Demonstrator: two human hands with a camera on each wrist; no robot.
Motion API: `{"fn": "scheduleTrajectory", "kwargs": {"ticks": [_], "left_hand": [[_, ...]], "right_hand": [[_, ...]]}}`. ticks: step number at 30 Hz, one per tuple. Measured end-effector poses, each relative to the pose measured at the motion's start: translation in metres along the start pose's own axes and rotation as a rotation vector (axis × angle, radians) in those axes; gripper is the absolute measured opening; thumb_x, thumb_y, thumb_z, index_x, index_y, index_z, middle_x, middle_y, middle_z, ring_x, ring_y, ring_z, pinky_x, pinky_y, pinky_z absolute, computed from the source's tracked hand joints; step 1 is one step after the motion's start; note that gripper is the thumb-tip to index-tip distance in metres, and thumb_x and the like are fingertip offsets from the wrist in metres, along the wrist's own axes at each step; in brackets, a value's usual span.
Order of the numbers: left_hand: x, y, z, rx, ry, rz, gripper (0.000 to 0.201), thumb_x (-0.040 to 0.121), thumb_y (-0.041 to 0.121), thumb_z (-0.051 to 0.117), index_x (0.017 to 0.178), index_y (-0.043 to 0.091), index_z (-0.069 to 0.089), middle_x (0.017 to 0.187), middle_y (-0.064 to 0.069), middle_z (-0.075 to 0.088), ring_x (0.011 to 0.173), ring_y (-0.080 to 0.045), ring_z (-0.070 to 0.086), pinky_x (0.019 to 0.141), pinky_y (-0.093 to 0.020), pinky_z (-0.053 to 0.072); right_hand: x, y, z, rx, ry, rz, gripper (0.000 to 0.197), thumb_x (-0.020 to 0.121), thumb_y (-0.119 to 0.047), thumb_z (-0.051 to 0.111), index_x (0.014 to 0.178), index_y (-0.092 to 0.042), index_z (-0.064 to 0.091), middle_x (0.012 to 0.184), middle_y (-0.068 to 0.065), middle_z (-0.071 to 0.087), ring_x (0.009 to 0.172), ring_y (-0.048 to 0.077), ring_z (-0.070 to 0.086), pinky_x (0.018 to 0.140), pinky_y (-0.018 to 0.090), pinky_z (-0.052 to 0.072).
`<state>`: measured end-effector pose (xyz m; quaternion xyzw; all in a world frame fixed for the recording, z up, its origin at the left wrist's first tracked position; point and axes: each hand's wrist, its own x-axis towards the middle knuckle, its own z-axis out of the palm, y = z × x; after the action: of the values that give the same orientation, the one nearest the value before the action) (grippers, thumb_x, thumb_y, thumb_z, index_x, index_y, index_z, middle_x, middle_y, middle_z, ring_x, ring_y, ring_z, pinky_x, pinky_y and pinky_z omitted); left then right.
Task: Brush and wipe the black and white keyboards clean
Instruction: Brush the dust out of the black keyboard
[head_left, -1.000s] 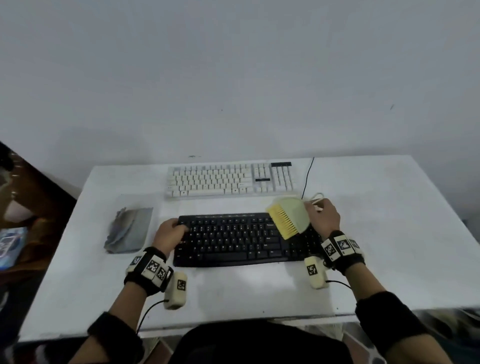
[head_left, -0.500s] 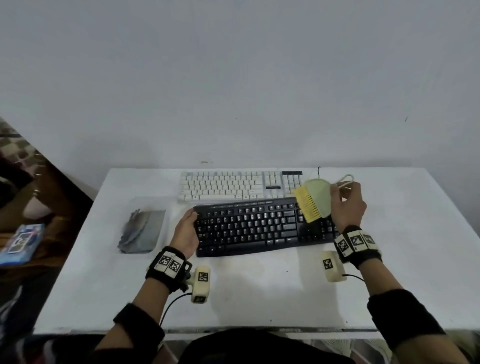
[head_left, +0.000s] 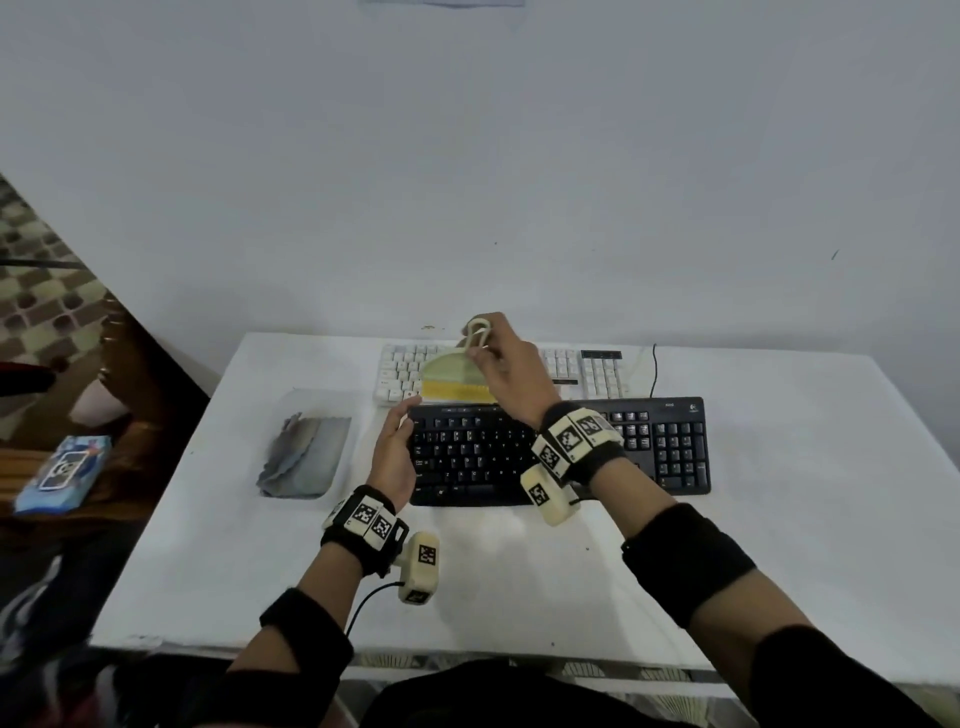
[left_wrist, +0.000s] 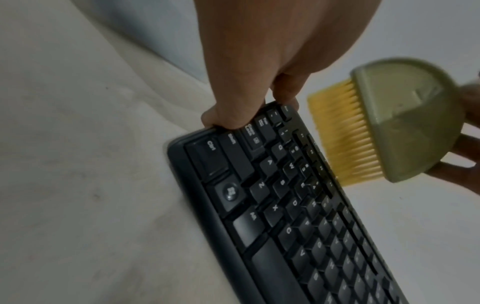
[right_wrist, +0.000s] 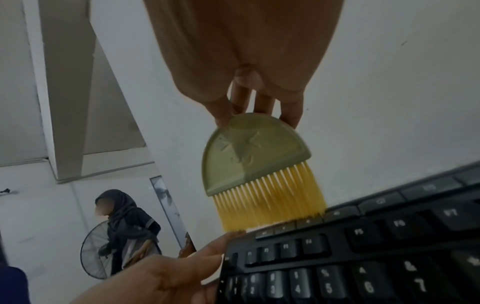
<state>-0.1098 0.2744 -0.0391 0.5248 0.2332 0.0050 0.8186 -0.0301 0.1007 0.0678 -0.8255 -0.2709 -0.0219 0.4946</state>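
The black keyboard lies in the middle of the white table, close in front of the white keyboard. My left hand grips the black keyboard's left end, fingers curled over its edge beside the Ctrl and Shift keys. My right hand holds a small brush by its white loop handle. The brush has a green head and yellow bristles. Its bristle tips touch the black keyboard's top row at the far left. The brush partly hides the white keyboard.
A clear tray with a crumpled grey cloth sits left of the black keyboard. A black cable runs off the table's back edge. A blue packet lies on wooden furniture to the left. A person stands by a fan beyond.
My right hand has carried the brush leftward, from the black keyboard's right end to its far-left top row. The black keyboard now lies closer to the white one. My left hand stays at its left end.
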Motion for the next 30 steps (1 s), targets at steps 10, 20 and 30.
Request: {"fn": "scheduleTrajectory", "kwargs": {"ticks": [10,20,30], "left_hand": [[0.004,-0.005,0.001,-0.035,0.026,-0.029,0.038,0.108,0.011,0.038,0.127,0.028,0.066,0.130,-0.013,0.069,0.112,-0.027,0.068,0.088,-0.042,0.056],[0.008,-0.010,-0.001,-0.097,0.018,0.003,0.035,0.108,0.013,0.039,0.127,0.026,0.065,0.132,-0.013,0.068,0.107,-0.023,0.069,0.084,-0.037,0.055],[0.006,-0.010,0.003,-0.057,0.039,0.039,0.035,0.108,0.014,0.041,0.133,0.023,0.063,0.138,-0.006,0.064,0.121,-0.021,0.065,0.086,-0.034,0.057]], "right_hand": [[0.003,0.017,-0.026,-0.316,-0.037,0.019,0.025,0.102,-0.009,0.050,0.126,-0.013,0.046,0.080,-0.008,0.062,0.054,0.002,0.050,0.049,0.021,0.035],[0.001,0.020,-0.014,-0.208,-0.070,0.038,0.021,0.103,-0.019,0.053,0.123,-0.021,0.045,0.088,0.006,0.071,0.070,0.028,0.066,0.067,0.044,0.056],[-0.002,0.029,-0.060,-0.117,-0.013,0.074,0.018,0.102,-0.015,0.054,0.119,-0.018,0.049,0.104,0.001,0.072,0.095,0.019,0.070,0.082,0.035,0.054]]}}
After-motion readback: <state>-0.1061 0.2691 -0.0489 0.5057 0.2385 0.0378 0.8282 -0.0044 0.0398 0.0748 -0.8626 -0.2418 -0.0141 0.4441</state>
